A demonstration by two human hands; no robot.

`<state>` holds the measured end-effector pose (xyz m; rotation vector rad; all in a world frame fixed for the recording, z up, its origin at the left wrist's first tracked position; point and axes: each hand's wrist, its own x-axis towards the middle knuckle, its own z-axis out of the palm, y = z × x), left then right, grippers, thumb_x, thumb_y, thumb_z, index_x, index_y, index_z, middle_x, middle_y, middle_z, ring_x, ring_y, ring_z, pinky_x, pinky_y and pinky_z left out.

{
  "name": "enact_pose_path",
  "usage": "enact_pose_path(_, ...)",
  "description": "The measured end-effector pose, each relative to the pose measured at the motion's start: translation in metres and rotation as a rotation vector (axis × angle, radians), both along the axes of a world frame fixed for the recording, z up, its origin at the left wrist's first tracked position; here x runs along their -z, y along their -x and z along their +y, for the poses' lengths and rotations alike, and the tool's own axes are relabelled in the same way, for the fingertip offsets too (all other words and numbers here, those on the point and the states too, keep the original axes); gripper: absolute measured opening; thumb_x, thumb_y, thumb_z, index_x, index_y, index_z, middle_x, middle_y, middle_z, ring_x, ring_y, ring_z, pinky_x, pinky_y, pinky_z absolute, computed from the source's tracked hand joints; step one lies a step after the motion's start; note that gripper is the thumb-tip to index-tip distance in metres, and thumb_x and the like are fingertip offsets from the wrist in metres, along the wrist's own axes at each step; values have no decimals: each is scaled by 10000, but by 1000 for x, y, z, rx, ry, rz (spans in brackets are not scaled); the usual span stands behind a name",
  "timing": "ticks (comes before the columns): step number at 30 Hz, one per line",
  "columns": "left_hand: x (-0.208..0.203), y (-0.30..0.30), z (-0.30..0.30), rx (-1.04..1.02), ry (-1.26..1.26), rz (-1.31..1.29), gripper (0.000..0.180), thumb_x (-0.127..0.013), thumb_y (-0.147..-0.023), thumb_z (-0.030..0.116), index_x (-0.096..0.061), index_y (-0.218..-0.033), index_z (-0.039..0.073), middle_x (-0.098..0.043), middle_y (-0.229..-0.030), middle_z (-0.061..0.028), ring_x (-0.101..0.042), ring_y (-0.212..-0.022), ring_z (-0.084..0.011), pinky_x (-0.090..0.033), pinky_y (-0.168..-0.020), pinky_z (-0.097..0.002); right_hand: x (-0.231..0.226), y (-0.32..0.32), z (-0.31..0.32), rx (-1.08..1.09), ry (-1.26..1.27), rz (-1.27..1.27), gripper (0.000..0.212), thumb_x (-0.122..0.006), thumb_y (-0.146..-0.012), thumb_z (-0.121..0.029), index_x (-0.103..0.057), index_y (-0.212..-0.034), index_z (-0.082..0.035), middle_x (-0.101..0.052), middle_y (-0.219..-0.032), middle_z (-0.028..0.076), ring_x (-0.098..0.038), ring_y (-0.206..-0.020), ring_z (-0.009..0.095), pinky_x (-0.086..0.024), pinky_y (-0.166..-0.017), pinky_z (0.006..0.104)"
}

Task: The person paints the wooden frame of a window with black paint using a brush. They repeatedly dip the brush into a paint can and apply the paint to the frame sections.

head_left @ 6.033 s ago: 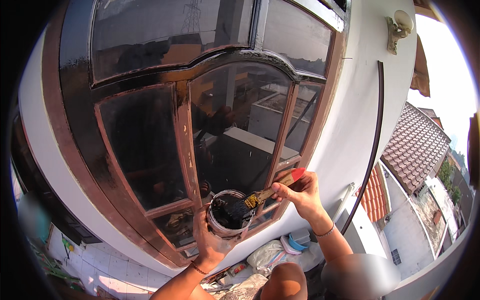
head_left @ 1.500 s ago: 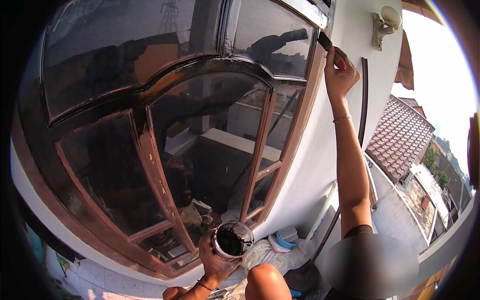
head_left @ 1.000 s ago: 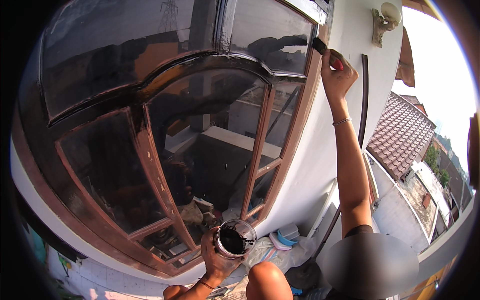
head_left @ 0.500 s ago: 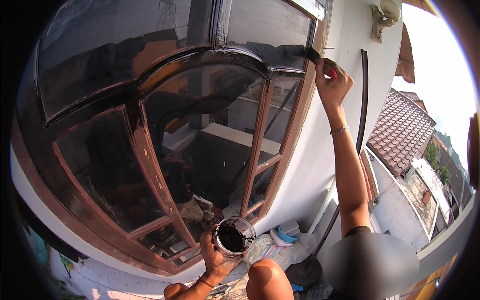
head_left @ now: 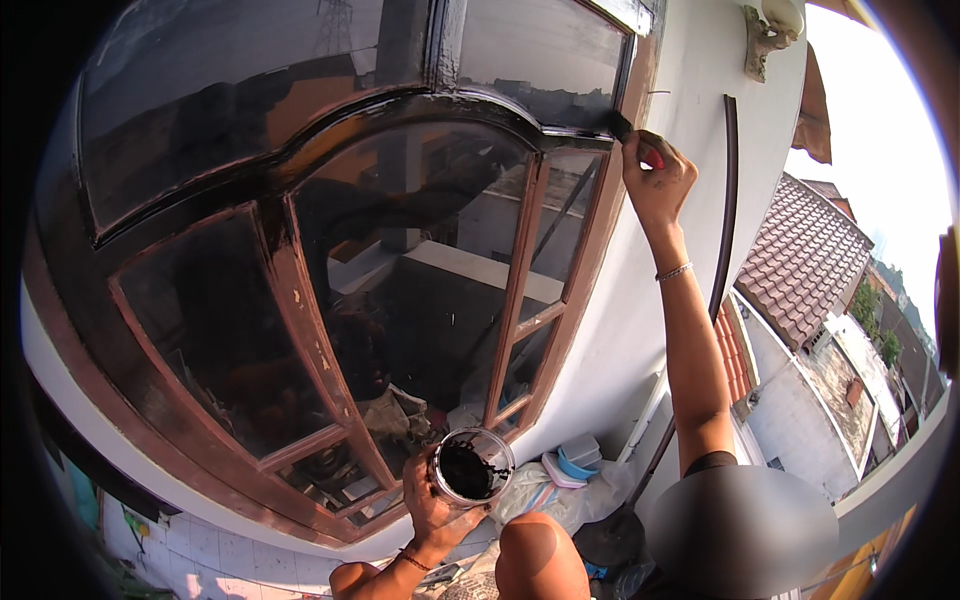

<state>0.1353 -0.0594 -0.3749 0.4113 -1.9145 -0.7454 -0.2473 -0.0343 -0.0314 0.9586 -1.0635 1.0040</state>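
Note:
My left hand (head_left: 432, 515) is wrapped round a clear plastic cup (head_left: 508, 452), held at the lower middle with its mouth turned up. Thick black paint (head_left: 466, 470) lies inside and streaks the cup's wall. Raised at the upper right, my right hand (head_left: 662, 182) pinches a paintbrush (head_left: 621, 126) with a red handle and dark bristles. Its bristles are at the right edge of the window frame, by the end of the black crossrail (head_left: 580, 143). The frame's upper bars are black; lower bars (head_left: 312, 330) remain bare reddish brown. Dark glass fills the panes.
A white wall (head_left: 620, 290) adjoins the frame on the right, with a dark pole (head_left: 728, 200) and a wall lamp (head_left: 762, 45). Plastic tubs (head_left: 577, 457) and bags lie below, beyond my knee (head_left: 540, 560). Tiled roofs (head_left: 805, 240) stand farther right.
My right hand and the brush have shifted slightly down and left along the frame's edge. The left hand still holds the cup in nearly the same place.

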Motion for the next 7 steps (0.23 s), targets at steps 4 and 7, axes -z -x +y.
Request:
enact_pose_path(4,-4,-1,2,-9,0,15,1003,-985,-601,321,-412,-1368,23,-534,-1274,-135,-570,-1173,-263,-481,-997,-418,-36,-6,1,-4,109,3,56,-754,-885,-119,-764,-896,-65,-691,-698,109,-649,-562,223,-507,-556,317)
enact_pose_path(7,-2,-1,1,15,-10,32,1013,-981,-609,341,-406,-1381,27,-533,-1277,-133,-575,-1166,-278,-483,-996,-420,-41,5,-3,30,66,2,116,-751,-897,-163,-784,-948,-64,-723,-735,124,-715,-640,236,-534,-595,324)
